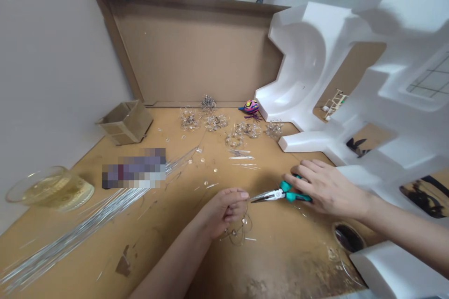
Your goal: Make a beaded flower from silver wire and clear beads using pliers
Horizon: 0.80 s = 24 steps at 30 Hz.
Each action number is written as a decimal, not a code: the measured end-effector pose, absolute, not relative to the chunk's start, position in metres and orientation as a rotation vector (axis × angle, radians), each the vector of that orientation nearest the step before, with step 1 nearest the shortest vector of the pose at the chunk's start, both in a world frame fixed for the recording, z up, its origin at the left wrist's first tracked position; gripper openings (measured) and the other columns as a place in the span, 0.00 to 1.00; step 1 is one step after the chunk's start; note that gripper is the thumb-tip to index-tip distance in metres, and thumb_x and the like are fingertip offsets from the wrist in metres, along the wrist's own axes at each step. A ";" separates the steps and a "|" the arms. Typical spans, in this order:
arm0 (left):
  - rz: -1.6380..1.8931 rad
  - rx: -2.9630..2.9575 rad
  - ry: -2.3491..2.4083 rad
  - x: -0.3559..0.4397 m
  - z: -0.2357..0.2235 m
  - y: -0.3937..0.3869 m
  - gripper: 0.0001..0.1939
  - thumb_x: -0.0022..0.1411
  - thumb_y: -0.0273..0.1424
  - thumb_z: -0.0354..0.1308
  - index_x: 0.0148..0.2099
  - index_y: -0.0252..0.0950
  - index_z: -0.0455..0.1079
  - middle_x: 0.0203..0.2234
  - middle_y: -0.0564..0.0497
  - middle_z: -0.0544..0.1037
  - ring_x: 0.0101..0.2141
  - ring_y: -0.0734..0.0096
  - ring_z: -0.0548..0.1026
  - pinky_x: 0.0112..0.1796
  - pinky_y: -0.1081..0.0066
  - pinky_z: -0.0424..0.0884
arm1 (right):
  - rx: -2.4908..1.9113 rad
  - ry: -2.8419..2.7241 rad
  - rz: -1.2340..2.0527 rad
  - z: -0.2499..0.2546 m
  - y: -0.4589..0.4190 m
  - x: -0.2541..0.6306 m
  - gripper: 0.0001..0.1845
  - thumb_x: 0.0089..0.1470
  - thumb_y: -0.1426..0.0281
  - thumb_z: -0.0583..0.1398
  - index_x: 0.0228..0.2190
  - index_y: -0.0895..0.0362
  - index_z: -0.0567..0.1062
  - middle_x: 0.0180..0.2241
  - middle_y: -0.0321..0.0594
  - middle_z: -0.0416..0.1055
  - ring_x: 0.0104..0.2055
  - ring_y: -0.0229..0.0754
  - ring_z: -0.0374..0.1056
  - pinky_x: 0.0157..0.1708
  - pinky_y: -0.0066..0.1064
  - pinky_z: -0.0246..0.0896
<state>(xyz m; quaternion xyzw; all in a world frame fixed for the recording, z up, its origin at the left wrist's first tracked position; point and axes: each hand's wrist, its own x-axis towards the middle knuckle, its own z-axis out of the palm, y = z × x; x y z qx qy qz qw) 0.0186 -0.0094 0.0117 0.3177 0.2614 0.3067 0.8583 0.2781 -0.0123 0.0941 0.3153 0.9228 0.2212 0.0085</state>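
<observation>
Near the front of the table (175, 257), two bare hands are close to each other, with a pair of pliers (278, 195) between them. The right hand (319, 189) is wrapped on the green and black handles. The pliers lie almost sideways, with their long thin nose pointing left, right at the left hand (228, 210). The tips dip just a little toward the person.

The left hand has its thumb and first finger pressed together, pinching a thin bit of a wire loop (235, 232). Most of that loop is below the pinch and a bit to its right, on the person's side of the pliers. It is round and bendy, with small shiny beads (244, 221) on it, so it has no clear long way. I cannot tell if it rests on the table or hangs just over it.

What matters most, I think, is the tiny space between the pinch and the plier tips. The tips are just beside the left thumb, on its right. I cannot tell if they touch the wire. The left hand is much nearer to the loop; the right hand only gets near it through the pliers. Past both hands, short wire bits (242, 155) lie mostly sideways too.
</observation>
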 end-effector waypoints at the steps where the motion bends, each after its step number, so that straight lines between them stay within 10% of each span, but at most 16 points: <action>1: 0.642 0.664 0.543 0.019 0.011 -0.009 0.17 0.51 0.31 0.60 0.23 0.35 0.53 0.15 0.62 0.48 0.15 0.86 0.43 0.15 0.81 0.39 | 0.979 2.885 0.703 0.094 -0.012 0.278 0.14 0.54 0.70 0.51 0.44 0.55 0.67 0.33 0.44 0.65 0.31 0.43 0.58 0.31 0.35 0.50; 16: 0.645 0.724 0.591 0.019 0.012 -0.013 0.14 0.49 0.32 0.61 0.24 0.34 0.58 0.15 0.62 0.49 0.16 0.85 0.43 0.16 0.80 0.38 | 0.906 2.920 0.676 0.102 -0.017 0.280 0.16 0.54 0.73 0.49 0.45 0.56 0.66 0.32 0.43 0.67 0.31 0.42 0.60 0.30 0.34 0.50; 24: 0.907 1.224 0.953 0.033 0.016 -0.021 0.13 0.46 0.38 0.62 0.25 0.33 0.68 0.17 0.58 0.62 0.20 0.81 0.58 0.22 0.77 0.55 | 1.115 2.719 -0.013 0.136 -0.024 0.265 0.15 0.39 0.76 0.55 0.33 0.56 0.70 0.27 0.38 0.67 0.25 0.39 0.61 0.23 0.30 0.46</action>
